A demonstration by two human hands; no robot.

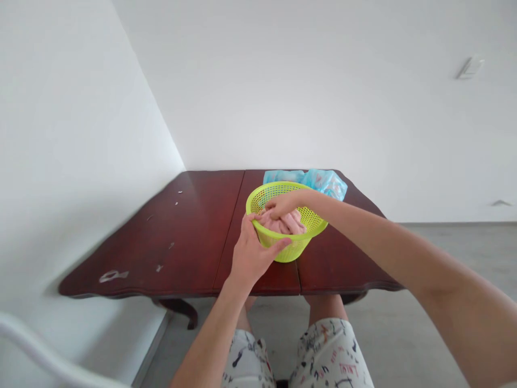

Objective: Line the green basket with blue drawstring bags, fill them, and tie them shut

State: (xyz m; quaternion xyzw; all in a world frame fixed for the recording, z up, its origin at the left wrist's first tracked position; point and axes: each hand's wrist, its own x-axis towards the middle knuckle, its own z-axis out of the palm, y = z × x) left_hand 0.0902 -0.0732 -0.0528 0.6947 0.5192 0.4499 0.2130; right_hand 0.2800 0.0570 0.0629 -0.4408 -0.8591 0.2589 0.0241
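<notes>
The lime-green plastic basket stands on the table in front of me, its mesh walls tilted slightly toward me, and a bunched pink cloth fills its bottom. My left hand is clamped around the basket's near left side, spread wide, with the fingers hooked over the rim and the thumb lying across the outer wall. My right hand comes in from the right of the basket and arches over the rim. Its fingers curl down onto the pink cloth, though I can't tell whether they are pinching it or only resting on it.

Just behind the basket, touching its far rim, lies a heap of pale blue plastic packets. The dark reddish-brown wooden table spreads out on all sides of the basket, and left of it the polish is scuffed with pale chipped marks. Below the basket, past the table's near edge, are my knees and my white shorts with their dark print. A white wall runs along the table's left side, well left of the basket, and grey flooring stretches away to the right.
</notes>
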